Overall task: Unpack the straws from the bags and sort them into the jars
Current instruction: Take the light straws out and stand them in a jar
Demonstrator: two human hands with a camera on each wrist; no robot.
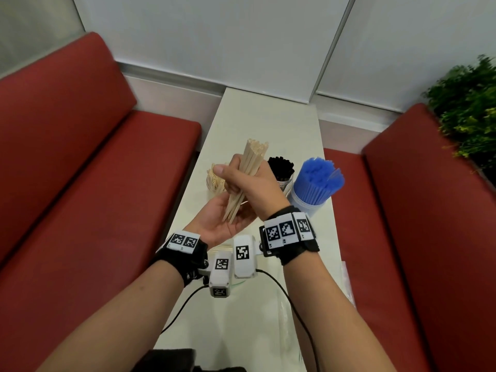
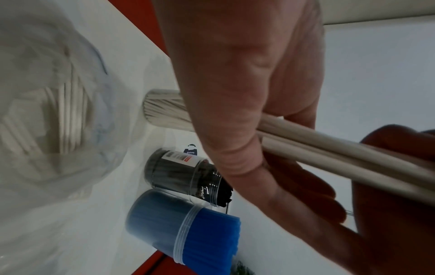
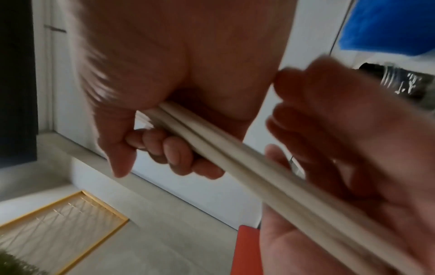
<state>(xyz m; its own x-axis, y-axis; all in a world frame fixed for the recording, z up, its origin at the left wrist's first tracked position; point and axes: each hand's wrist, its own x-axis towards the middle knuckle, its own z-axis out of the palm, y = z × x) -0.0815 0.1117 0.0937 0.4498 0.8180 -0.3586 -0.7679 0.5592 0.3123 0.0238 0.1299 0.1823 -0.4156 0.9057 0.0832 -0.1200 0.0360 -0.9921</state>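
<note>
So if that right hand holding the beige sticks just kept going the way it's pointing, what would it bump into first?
Probably the clear jar of beige straws just beyond the right hand, which grips the bundle of beige straws; depth is hard to judge.

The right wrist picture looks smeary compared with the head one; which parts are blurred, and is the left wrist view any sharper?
Right wrist view: motion blur smears the bundle of beige paper straws, the open left hand and the right hand gripping them. Left wrist view: the clear plastic bag is blurred, the blue straw jar sharper. Head view: mostly crisp, edges bowed.
</note>
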